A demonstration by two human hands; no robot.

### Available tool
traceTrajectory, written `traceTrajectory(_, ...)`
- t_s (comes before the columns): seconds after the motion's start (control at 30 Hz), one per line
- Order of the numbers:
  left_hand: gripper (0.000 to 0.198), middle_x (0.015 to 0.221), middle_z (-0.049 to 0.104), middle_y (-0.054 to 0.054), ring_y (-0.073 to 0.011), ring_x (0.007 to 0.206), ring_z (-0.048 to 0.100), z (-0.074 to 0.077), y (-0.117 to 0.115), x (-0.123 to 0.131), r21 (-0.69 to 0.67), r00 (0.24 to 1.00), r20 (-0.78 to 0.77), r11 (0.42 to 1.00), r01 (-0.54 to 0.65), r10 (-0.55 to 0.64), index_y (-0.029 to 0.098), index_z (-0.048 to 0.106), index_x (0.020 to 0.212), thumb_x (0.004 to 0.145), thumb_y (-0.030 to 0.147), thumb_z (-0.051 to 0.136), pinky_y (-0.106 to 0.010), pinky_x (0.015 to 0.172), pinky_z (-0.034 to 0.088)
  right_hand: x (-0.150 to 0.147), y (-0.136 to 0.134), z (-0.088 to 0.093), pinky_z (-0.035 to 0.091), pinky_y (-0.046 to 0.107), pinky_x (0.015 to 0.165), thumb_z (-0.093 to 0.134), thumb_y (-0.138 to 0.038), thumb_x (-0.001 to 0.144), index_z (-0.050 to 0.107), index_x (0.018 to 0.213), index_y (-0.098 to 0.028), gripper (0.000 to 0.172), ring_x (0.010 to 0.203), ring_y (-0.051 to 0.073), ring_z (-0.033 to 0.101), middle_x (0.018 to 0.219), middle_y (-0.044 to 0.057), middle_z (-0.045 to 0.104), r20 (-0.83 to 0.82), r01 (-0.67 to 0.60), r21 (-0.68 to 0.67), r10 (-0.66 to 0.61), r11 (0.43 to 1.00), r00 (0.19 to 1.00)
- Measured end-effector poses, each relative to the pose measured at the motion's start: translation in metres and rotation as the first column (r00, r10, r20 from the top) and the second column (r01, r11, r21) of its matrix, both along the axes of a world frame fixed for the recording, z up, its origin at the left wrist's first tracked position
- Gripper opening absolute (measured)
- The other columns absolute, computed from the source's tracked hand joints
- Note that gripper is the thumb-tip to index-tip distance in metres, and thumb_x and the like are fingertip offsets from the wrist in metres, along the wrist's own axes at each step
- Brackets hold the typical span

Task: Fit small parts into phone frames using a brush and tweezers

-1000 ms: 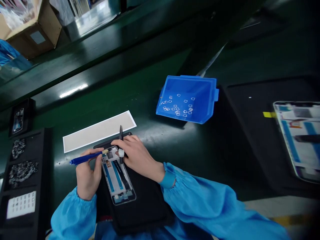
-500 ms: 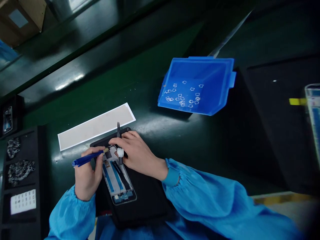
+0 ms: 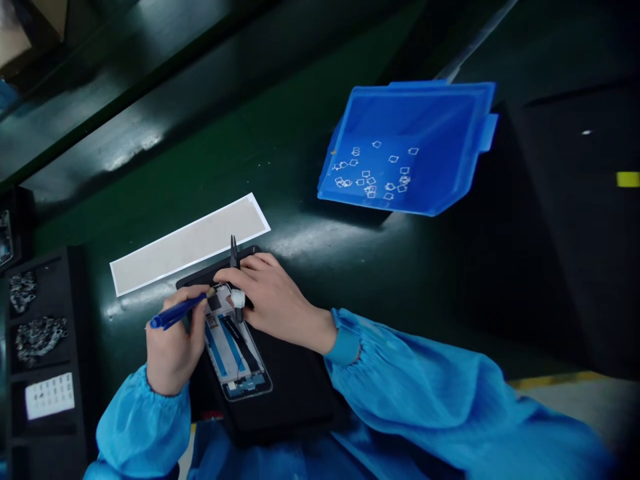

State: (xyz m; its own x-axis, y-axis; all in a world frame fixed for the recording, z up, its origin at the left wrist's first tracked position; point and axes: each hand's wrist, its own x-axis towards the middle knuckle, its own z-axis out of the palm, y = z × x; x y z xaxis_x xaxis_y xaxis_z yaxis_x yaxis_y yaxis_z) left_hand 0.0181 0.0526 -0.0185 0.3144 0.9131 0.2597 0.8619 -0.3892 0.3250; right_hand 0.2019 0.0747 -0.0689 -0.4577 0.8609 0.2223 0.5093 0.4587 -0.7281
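An opened phone frame (image 3: pixel 235 353) with blue strips and a black cable lies on a black pad (image 3: pixel 295 393). My left hand (image 3: pixel 175 340) is closed on a blue pen-like tool (image 3: pixel 177 311), whose pale tip is at the phone's upper left corner. Across the phone's top end, my right hand (image 3: pixel 280 300) is closed round dark tweezers (image 3: pixel 234 253) with a white wrapping; their points face away from me. The right fingertips are at the phone's upper edge, and what lies under them is hidden.
A blue bin (image 3: pixel 415 147) holding several small white frames stands at the upper right. Beyond the pad lies a pale strip with a white border (image 3: pixel 190 243). At the left is a black compartment tray (image 3: pixel 50 440) with small parts and a white label sheet (image 3: pixel 50 395).
The view has shifted slightly, so the bin appears farther right and higher. Both hands keep nearly the same hold at the phone's top end; the blue tool looks slightly more steeply tilted.
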Motion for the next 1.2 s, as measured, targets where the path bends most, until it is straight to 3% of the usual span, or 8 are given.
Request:
traceTrajectory(0.4, 0.017, 0.099, 0.074, -0.003, -0.0168, 0.089, 0.073, 0.001, 0.001, -0.001, -0.015, 0.991, -0.085, 0.995, 0.1, -0.101, 0.022, 0.058, 0.109, 0.093, 0.017, 0.056, -0.025, 0.077, 0.056, -0.001, 0.001, -0.002, 0.035, 0.035, 0.085, 0.057, 0.001, 0.074, 0.057, 0.115, -0.019, 0.046, 0.086, 0.023, 0.051, 0.085, 0.003, 0.06, 0.002, 0.001, 0.024, -0.001, 1.0, 1.0)
traceTrajectory(0.57, 0.019, 0.104, 0.073, -0.003, -0.0175, 0.096, 0.072, -0.003, -0.002, -0.006, -0.035, 0.995, -0.024, 0.994, 0.099, -0.1, 0.023, 0.056, 0.11, 0.092, 0.016, 0.058, -0.026, 0.084, 0.056, -0.001, 0.0, -0.001, 0.035, 0.036, 0.085, 0.054, -0.002, 0.079, 0.057, 0.114, -0.019, 0.039, 0.087, 0.024, 0.052, 0.085, 0.004, 0.062, -0.01, -0.003, 0.009, 0.003, 1.0, 1.0)
traceTrajectory(0.77, 0.026, 0.114, 0.072, -0.005, -0.0172, 0.105, 0.069, -0.01, -0.008, -0.016, -0.047, 0.977, -0.002, 0.976, 0.214, -0.215, 0.024, 0.057, 0.112, 0.09, 0.01, 0.056, -0.027, 0.089, 0.055, 0.0, -0.001, -0.002, 0.035, 0.034, 0.082, 0.052, -0.004, 0.081, 0.057, 0.112, -0.019, 0.035, 0.086, 0.024, 0.052, 0.085, 0.004, 0.063, -0.034, 0.013, 0.018, -0.012, 1.0, 0.999)
traceTrajectory(1.2, 0.014, 0.106, 0.074, -0.005, -0.0181, 0.1, 0.072, -0.012, 0.002, -0.016, -0.077, 0.979, 0.095, 0.979, 0.187, -0.179, 0.024, 0.059, 0.106, 0.093, 0.018, 0.057, -0.03, 0.086, 0.058, -0.001, -0.001, -0.002, 0.035, 0.036, 0.087, 0.055, -0.002, 0.078, 0.057, 0.115, -0.02, 0.04, 0.089, 0.025, 0.053, 0.085, 0.004, 0.063, 0.009, 0.01, 0.019, -0.01, 1.0, 1.0)
